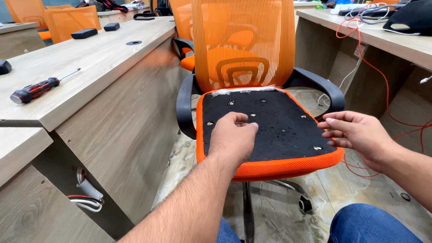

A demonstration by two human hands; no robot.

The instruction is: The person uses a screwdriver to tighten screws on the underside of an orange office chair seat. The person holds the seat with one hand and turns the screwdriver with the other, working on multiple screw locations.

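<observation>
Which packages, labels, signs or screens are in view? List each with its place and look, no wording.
No packages, labels, signs or screens show.
Left hand: rests curled on the black seat pad of the orange mesh chair.
Right hand: open, at the seat's right edge.
Screwdriver: red-and-black handle, on the wooden desk at left.
</observation>
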